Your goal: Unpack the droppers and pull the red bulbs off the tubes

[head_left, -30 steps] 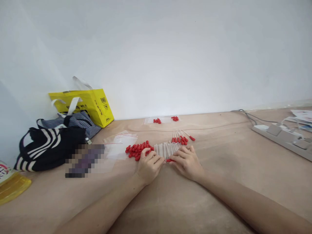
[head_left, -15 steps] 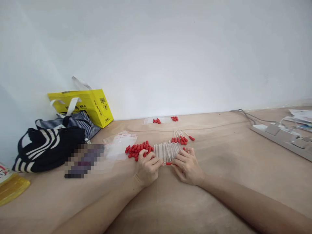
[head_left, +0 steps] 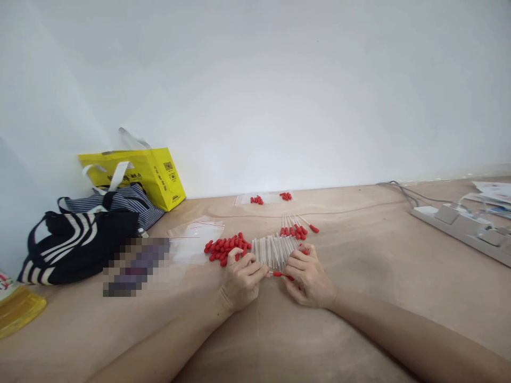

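My left hand [head_left: 242,281] is closed on a thin clear dropper tube, most of it hidden in the fingers. A red rubber bulb [head_left: 276,274] sits at the tube's right end, between my hands. My right hand [head_left: 309,279] is closed around the bulb's far end. Another bit of red [head_left: 304,250] shows at the top of my right hand. Just beyond my fingers lies a row of clear tubes [head_left: 273,249]. A heap of red rubber bulbs [head_left: 225,246] rests beside my left hand. Several droppers with red bulbs [head_left: 295,227] lie fanned out behind the row.
Clear zip bags [head_left: 197,239] lie left of the heap. Farther back is a bag with red bulbs [head_left: 256,200]. At left are a yellow bag [head_left: 165,181], a black striped bag [head_left: 75,244] and a yellow bottle [head_left: 24,306]. A power strip [head_left: 459,229] and cables are at right.
My hands have come slightly nearer to me with the tube and bulb. More of the red bulb shows between them, with the right fingers shifted along it.
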### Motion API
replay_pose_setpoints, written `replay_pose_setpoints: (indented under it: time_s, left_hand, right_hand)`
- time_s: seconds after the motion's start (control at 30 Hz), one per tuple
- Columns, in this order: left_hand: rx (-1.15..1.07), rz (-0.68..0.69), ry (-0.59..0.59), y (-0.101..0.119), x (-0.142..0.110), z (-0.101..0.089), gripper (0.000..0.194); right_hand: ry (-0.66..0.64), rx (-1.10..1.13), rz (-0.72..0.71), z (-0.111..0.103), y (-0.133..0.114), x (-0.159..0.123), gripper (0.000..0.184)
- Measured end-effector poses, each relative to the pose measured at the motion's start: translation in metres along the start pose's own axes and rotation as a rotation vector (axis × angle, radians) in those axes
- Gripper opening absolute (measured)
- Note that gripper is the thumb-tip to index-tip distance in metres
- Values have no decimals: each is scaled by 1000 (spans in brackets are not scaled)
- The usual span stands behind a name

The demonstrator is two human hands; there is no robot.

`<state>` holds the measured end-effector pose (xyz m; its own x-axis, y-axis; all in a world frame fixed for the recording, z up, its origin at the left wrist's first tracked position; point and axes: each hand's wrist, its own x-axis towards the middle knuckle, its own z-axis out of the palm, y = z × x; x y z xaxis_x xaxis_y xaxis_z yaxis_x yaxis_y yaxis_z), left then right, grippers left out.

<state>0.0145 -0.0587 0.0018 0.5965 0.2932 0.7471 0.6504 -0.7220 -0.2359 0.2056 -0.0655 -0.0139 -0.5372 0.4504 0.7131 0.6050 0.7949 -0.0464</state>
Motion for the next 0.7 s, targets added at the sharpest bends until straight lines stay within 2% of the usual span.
replay_pose_setpoints:
  time_s: [0.23, 0.47, 0.57, 0.63, 0.7]
  left_hand:
    - [-40, -12, 11, -4, -1, -1, 17]
    - [-79, -197, 58, -14, -4, -12, 16]
    - [-128, -357, -4, -20, -1, -12, 19]
    - [-195, -512, -79, -29, 2, -12, 22]
    - [-315, -674, -169, -38, 6, -12, 22]
  right_hand:
    - [27, -3, -6, -2, 3, -2, 13]
    - [94, -23, 201, -12, 21, -8, 18]
    - [118, -47, 326, -13, 33, -5, 18]
    - [119, -112, 494, -16, 44, -4, 20]
    - [63, -175, 657, -19, 55, -6, 22]
